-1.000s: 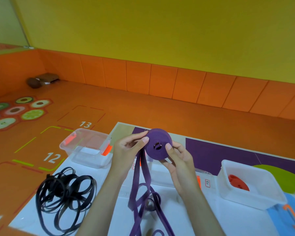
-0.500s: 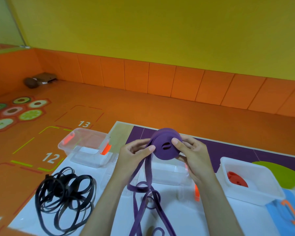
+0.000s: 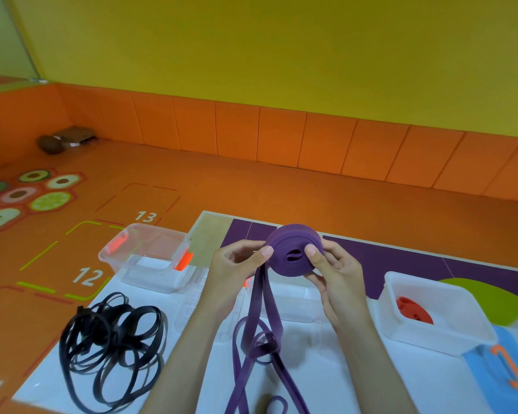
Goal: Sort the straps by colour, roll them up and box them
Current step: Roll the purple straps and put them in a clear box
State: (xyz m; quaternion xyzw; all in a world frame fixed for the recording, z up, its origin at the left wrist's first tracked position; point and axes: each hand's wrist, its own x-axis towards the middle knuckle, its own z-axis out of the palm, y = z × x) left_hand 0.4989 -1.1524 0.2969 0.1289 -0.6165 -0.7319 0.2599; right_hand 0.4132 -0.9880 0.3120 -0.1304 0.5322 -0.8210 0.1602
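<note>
- Barely shifted in half a second, the purple strap roll (image 3: 284, 243) is held above mid-table; left hand (image 3: 234, 264) pinches its rim; right hand (image 3: 338, 276) grips its far side
- Roll's flat face tilts toward the camera; its loose tail (image 3: 263, 303) hangs straight down
- Black straps (image 3: 114, 351) lie near the table (image 3: 416, 380)'s left edge, well apart from the tail

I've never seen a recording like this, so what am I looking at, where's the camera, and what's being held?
No machine here: a person wears a camera on the head, looking down at their own bare hands. The left hand and right hand both grip a purple strap, mostly wound into a roll, its loose tail hanging to the table. On the table lie a tangle of black straps, a clear box at the left, a second clear box behind the hands, and a white box at the right with a rolled red strap inside.
</note>
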